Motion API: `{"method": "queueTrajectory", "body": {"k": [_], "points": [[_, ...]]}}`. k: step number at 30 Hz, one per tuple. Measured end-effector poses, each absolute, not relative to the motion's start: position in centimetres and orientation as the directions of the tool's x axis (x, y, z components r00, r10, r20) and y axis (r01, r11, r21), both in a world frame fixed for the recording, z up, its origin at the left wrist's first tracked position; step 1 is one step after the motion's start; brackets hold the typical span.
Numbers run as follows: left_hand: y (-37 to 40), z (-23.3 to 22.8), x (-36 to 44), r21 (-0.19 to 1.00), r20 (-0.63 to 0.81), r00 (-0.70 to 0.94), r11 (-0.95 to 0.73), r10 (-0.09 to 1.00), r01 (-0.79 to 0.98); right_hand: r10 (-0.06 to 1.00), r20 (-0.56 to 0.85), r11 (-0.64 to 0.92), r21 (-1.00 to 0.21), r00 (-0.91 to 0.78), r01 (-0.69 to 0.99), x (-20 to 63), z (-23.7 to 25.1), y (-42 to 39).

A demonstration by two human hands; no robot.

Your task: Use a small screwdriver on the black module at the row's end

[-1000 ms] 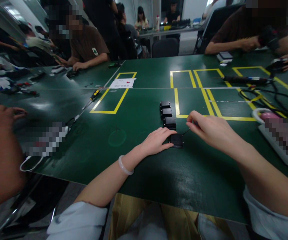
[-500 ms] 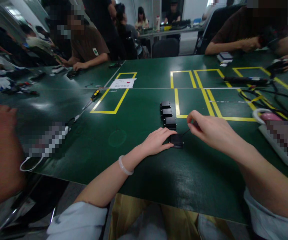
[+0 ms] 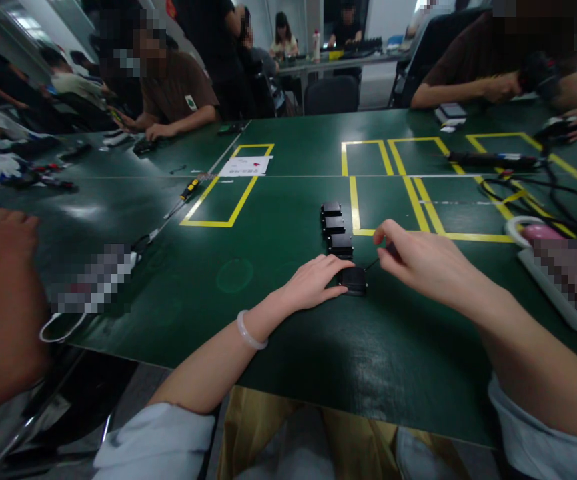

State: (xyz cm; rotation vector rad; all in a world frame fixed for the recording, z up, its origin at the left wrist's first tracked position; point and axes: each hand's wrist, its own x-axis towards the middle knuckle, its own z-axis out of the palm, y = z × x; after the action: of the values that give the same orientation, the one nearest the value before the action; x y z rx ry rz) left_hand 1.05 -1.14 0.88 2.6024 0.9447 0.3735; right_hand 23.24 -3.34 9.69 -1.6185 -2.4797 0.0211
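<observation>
Left hand (image 3: pixel 313 283) pressed flat on the green table (image 3: pixel 208 267), fingertips against the nearest black block (image 3: pixel 353 280), seemingly to keep it from sliding. Right hand (image 3: pixel 421 263) pinched shut on a thin dark tool (image 3: pixel 379 260) angled at that block. Three more blocks (image 3: pixel 333 227) lined up just beyond, beside yellow tape (image 3: pixel 355 207).

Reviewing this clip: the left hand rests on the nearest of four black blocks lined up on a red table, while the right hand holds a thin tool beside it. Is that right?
Not quite. The head view shows the table is dark green, not red. The rest holds: the left hand rests on the nearest black block of the row of four, and the right hand holds a thin tool beside it.
</observation>
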Motion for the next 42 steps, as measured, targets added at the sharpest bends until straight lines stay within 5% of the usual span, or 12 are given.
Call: {"method": "queueTrajectory", "body": {"k": [20, 27, 42], "points": [[-1.15, 0.90, 1.09, 0.399, 0.125, 0.744, -0.720, 0.656, 0.568, 0.914, 0.124, 0.390, -0.011, -0.385, 0.921, 23.15, 9.50, -3.37], [-1.18, 0.91, 1.08, 0.400, 0.126, 0.742, -0.718, 0.658, 0.569, 0.905, 0.163, 0.414, -0.126, -0.393, 0.902, 23.12, 9.45, -3.55], [-1.15, 0.84, 1.07, 0.408, 0.127, 0.742, -0.716, 0.659, 0.566, 0.904, 0.157, 0.416, -0.100, -0.398, 0.904, 23.10, 9.77, -3.60]]}}
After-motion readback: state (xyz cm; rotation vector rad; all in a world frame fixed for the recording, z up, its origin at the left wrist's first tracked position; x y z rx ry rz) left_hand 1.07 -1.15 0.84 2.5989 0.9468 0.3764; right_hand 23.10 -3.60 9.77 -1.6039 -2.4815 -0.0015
